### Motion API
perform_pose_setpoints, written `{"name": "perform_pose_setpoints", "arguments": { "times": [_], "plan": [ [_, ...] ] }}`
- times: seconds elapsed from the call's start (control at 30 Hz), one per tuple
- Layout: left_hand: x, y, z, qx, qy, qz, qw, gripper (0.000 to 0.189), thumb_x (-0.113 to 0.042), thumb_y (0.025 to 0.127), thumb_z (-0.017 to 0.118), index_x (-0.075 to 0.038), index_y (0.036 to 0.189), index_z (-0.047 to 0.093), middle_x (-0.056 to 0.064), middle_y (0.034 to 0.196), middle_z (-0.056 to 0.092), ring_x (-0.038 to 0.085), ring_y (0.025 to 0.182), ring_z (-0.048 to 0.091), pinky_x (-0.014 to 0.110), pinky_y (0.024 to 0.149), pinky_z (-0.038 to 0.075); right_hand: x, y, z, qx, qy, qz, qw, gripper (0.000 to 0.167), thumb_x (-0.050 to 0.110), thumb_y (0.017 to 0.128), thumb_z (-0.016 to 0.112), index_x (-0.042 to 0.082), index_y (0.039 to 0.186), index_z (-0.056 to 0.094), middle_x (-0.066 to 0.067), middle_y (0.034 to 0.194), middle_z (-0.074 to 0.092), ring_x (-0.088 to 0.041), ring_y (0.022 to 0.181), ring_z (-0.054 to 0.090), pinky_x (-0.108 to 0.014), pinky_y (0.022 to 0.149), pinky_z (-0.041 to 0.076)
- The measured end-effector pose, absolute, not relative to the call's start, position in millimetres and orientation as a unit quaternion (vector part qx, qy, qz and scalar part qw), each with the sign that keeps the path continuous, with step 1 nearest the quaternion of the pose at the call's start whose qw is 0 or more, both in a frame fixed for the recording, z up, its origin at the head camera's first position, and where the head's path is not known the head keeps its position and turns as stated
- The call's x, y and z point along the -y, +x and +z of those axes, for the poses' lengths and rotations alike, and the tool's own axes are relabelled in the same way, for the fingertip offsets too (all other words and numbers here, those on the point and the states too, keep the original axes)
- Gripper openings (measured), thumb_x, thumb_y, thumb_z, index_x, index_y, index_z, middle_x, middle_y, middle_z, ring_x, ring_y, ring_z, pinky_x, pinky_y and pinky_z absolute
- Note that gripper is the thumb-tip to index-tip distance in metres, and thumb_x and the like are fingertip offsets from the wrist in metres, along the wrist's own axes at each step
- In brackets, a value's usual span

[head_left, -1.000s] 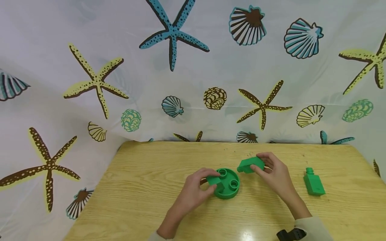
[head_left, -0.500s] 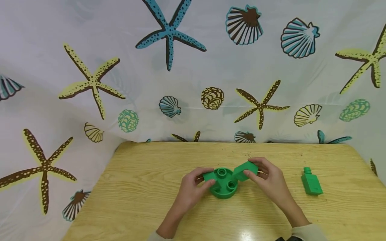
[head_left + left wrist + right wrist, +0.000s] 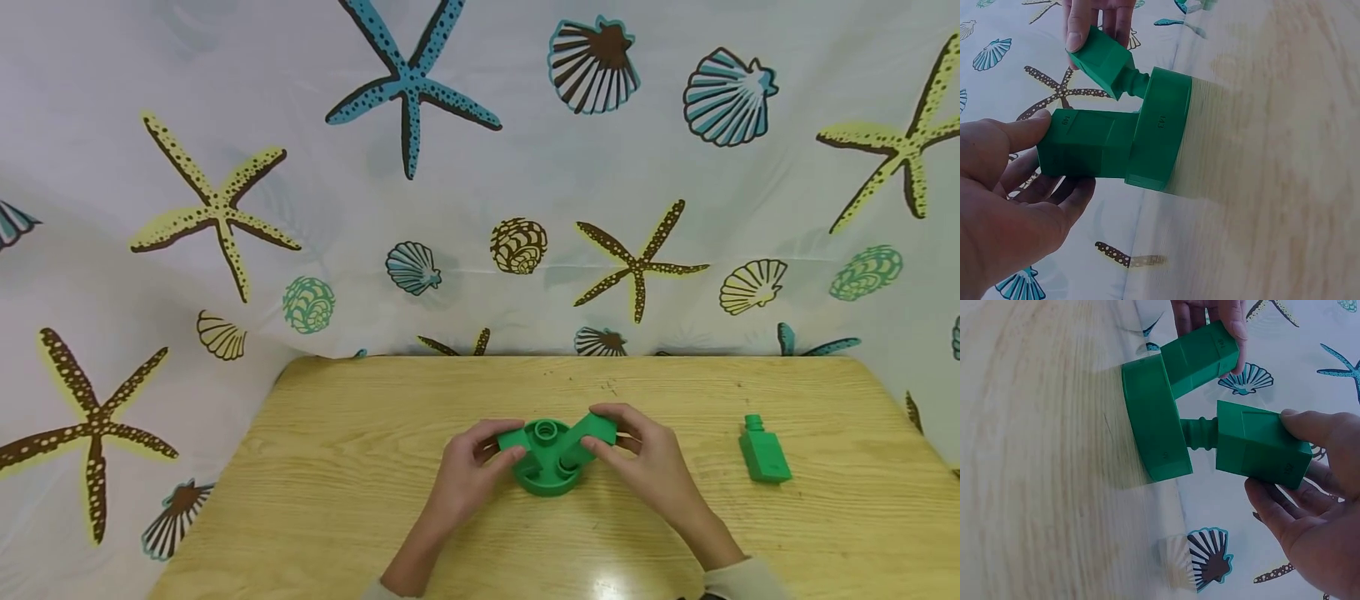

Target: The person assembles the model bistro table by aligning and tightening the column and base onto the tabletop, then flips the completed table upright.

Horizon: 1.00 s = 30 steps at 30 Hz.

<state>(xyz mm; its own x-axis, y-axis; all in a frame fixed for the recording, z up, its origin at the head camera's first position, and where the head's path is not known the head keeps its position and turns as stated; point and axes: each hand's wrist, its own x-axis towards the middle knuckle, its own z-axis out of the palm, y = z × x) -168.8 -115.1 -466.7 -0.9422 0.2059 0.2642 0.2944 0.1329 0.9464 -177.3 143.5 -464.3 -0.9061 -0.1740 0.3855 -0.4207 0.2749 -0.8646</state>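
A round green base [image 3: 546, 490] with a raised rim and threaded sockets lies on the wooden table. My left hand [image 3: 459, 471] grips a green block [image 3: 1088, 144] that stands on the base's left side, its lower end hidden inside the rim. With thumb and fingers my right hand [image 3: 648, 454] holds a second green block [image 3: 1263, 444], tilted. Its threaded neck [image 3: 1199, 433] points into the base at the near right socket; how deep it sits is hidden by the rim. One socket [image 3: 546, 430] at the back shows open.
A third green block [image 3: 765, 457] with a threaded neck lies on the table [image 3: 360, 467] to the right, neck pointing away. A white cloth [image 3: 480, 183] printed with starfish and shells hangs behind the table and along its sides.
My right hand has moved left and brought its block from beside the base to over the near right socket, tipping the neck down. My left hand keeps its grip on the other block.
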Motion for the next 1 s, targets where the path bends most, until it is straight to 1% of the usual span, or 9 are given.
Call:
{"name": "perform_pose_setpoints", "arguments": {
  "times": [0.27,0.47,0.67,0.73,0.87,0.93,1.0],
  "plan": [
    [113.9,-169.0,-465.3,0.753,-0.156,-0.639,0.029,0.034,-0.001,0.094,0.074,0.006,0.126,0.067,0.019,0.127,0.065,0.032,0.123,0.062,0.034,0.104,0.051,-138.8,-175.1,-465.4,0.794,0.209,0.56,0.115,0.039,0.007,0.088,0.082,0.007,0.125,0.069,-0.009,0.119,0.071,-0.026,0.108,0.069,-0.028,0.086,0.06],
    [114.0,-169.9,-466.3,0.751,-0.163,-0.639,0.034,0.034,0.0,0.093,0.074,0.008,0.125,0.067,0.022,0.126,0.065,0.034,0.123,0.062,0.035,0.104,0.051,-136.9,-175.9,-466.2,0.792,0.224,0.553,0.128,0.039,0.005,0.087,0.083,0.005,0.123,0.069,-0.009,0.118,0.071,-0.026,0.107,0.069,-0.03,0.085,0.061],
    [114.3,-168.7,-465.7,0.754,-0.159,-0.637,0.035,0.032,0.0,0.093,0.075,0.002,0.124,0.07,0.022,0.127,0.065,0.033,0.122,0.063,0.035,0.104,0.052,-132.0,-174.7,-467.9,0.807,0.244,0.521,0.133,0.04,0.003,0.083,0.086,0.005,0.121,0.071,-0.008,0.117,0.072,-0.024,0.106,0.07,-0.031,0.084,0.061],
    [114.3,-168.9,-465.7,0.754,-0.156,-0.637,0.033,0.032,0.0,0.093,0.075,0.002,0.124,0.07,0.022,0.127,0.065,0.032,0.122,0.063,0.034,0.104,0.051,-130.8,-174.5,-468.7,0.813,0.249,0.51,0.133,0.041,0.003,0.083,0.086,0.005,0.121,0.071,-0.009,0.118,0.072,-0.023,0.106,0.07,-0.03,0.084,0.061],
    [114.4,-169.6,-466.5,0.752,-0.159,-0.638,0.033,0.034,-0.001,0.093,0.075,0.006,0.125,0.068,0.024,0.127,0.065,0.033,0.123,0.063,0.034,0.104,0.051,-131.1,-174.6,-468.6,0.813,0.249,0.51,0.132,0.04,0.003,0.083,0.086,0.005,0.121,0.071,-0.009,0.119,0.072,-0.024,0.106,0.07,-0.029,0.084,0.06],
    [114.8,-169.9,-467.4,0.75,-0.163,-0.64,0.033,0.034,-0.001,0.093,0.075,0.007,0.125,0.067,0.024,0.127,0.065,0.034,0.123,0.062,0.035,0.104,0.051,-132.8,-174.7,-467.9,0.809,0.254,0.515,0.124,0.038,0.004,0.086,0.083,0.004,0.122,0.071,-0.01,0.119,0.072,-0.025,0.107,0.07,-0.029,0.086,0.06],
    [115.2,-170.1,-468.3,0.75,-0.161,-0.641,0.032,0.034,-0.002,0.093,0.075,0.006,0.125,0.068,0.024,0.127,0.065,0.033,0.122,0.063,0.034,0.104,0.051,-135.3,-175.0,-466.9,0.805,0.265,0.519,0.111,0.035,0.003,0.09,0.079,0.003,0.124,0.07,-0.012,0.121,0.071,-0.027,0.109,0.07,-0.03,0.088,0.059]
  ]
}}
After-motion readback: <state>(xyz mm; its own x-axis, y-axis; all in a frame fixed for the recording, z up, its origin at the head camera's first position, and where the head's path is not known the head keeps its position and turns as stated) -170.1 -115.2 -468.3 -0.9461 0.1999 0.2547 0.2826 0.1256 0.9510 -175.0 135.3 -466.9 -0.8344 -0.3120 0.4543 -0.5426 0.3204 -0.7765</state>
